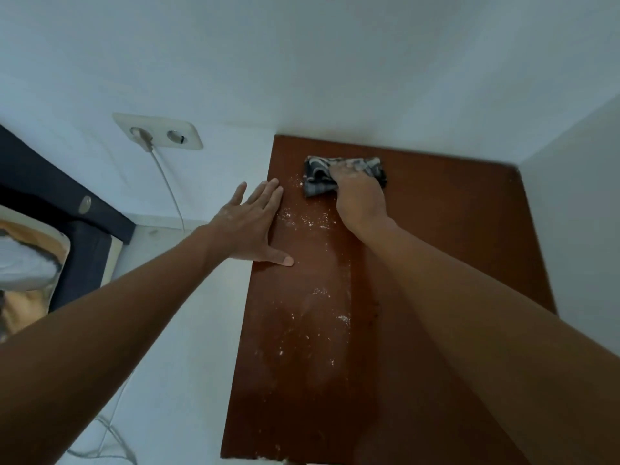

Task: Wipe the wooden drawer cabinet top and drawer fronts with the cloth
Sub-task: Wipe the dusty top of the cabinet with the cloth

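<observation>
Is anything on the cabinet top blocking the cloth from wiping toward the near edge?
No object visibly does. The right hand presses the cloth at the back of the cabinet top; ahead lie only white specks. The left hand rests flat on the left edge, beside that path.

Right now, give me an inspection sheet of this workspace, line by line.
Surface: brown wooden cabinet top, with white dust and crumbs scattered over its left and middle parts; the right side looks cleaner.
Job's things: dark patterned cloth, bunched near the back edge; drawer fronts not in view.
Clutter: nothing seen on the top besides the cloth.
Hands: right hand pressing on the cloth; left hand flat and open on the left edge of the top.
Cables: white cable plugged into the wall socket, running down to the floor.
Surroundings: white walls behind and to the right; dark bed frame at left.
</observation>
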